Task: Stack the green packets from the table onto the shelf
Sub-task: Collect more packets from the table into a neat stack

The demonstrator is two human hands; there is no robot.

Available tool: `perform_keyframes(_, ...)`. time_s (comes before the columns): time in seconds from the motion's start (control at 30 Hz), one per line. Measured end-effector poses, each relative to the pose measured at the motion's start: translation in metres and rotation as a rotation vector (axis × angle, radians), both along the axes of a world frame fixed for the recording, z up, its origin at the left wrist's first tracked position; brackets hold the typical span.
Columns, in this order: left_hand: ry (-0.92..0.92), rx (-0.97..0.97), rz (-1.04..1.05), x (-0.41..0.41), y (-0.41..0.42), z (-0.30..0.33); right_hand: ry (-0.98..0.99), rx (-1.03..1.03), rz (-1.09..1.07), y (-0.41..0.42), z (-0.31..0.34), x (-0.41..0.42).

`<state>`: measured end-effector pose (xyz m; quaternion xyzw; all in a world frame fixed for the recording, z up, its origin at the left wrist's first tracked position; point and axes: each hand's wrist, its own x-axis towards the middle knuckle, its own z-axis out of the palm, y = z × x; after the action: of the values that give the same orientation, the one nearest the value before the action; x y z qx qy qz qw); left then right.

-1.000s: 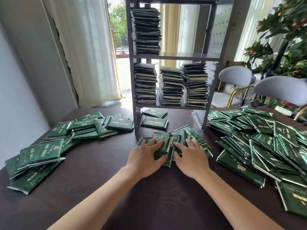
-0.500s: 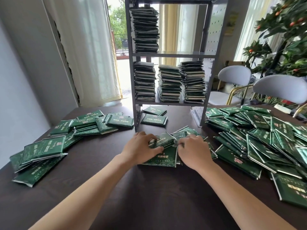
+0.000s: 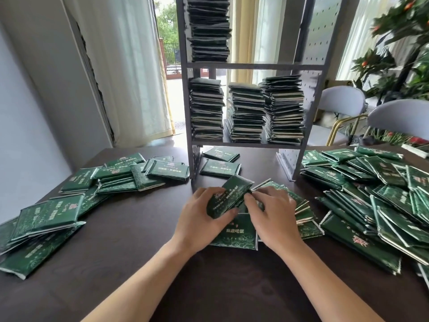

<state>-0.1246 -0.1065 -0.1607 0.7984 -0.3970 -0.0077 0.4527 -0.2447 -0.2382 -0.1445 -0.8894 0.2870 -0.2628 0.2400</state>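
- The left hand grips a tilted green packet, thumb under its near edge and fingers curled round its left end, so the packet's far end points up toward the shelf.
- The right hand pinches the same packet's right edge with curled fingertips; the palm hangs over a small heap of packets in the middle of the table.
- Beneath both hands a flat packet lies face up, its near edge square to the table's front.
- The shelf stands on the table just behind the hands. Its lower level carries three stacks side by side, the right one nearly reaching the board above; the upper level carries one tall stack at the left, with open space to its right.
- Under the lowest board, between the shelf legs, two single packets lie flat, one behind the other.
- A loose spread of packets on the left runs from beside the shelf leg to the table's left edge, where some overhang or sit right at the rim.
- A bigger overlapping pile on the right fills that side from the shelf's right leg to the near right corner.
- The bare dark tabletop shows in front of the hands and in a strip between the left spread and the middle heap.
- Two pale chairs and a leafy plant with orange fruit stand past the table's right far edge; a white curtain hangs at the left.
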Motion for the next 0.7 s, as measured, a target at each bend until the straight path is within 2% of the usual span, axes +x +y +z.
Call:
perform_keyframes(0.17,-0.07,0.003,-0.033,-0.004,0.002,-0.004,-0.116,0.007,0.04,0.001,-0.009,-0.001)
perform_keyframes(0.23,-0.042,-0.028,-0.059,-0.005,0.004,-0.003,-0.16,0.062,0.04,0.0,-0.009,0.0)
perform_keyframes(0.43,0.304,-0.256,-0.048,-0.008,0.002,0.005,-0.249,0.253,0.08,-0.001,-0.007,-0.001)
perform_keyframes(0.6,0.535,-0.319,-0.062,-0.003,0.002,0.007,-0.33,0.381,0.141,-0.001,-0.004,-0.004)
perform_keyframes(0.7,0.577,-0.302,-0.061,0.0,0.003,0.007,-0.359,0.4,0.135,-0.001,-0.001,-0.005)
